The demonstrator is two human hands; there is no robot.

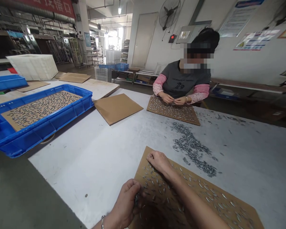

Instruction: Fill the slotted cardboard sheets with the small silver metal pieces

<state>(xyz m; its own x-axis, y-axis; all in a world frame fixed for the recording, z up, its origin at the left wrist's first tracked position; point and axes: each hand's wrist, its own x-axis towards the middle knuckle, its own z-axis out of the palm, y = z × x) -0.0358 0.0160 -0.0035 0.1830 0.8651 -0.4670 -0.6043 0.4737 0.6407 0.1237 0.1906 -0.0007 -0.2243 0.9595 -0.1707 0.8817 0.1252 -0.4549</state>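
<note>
A sheet of brown cardboard (195, 194) lies in front of me, dotted with many small, slim, shiny metal pieces (211, 190). At its left edge my left hand (126, 202) is curled closed, with some small grey metal pieces showing dimly below the thumb. My right hand (158, 160) reaches across to the sheet's far left corner. Its fingers are pinched together just over the cardboard, and what is between them is hidden. Beyond the sheet, a loose heap of the same metal pieces (193, 146) spreads over the white table (92, 165).
Across the table a person (186, 76) works with both hands over another covered cardboard sheet (173, 111). A bare cardboard sheet (119, 108) lies left of it. A blue tray (45, 130) at the left holds a filled sheet. Behind stands a white crate (33, 66).
</note>
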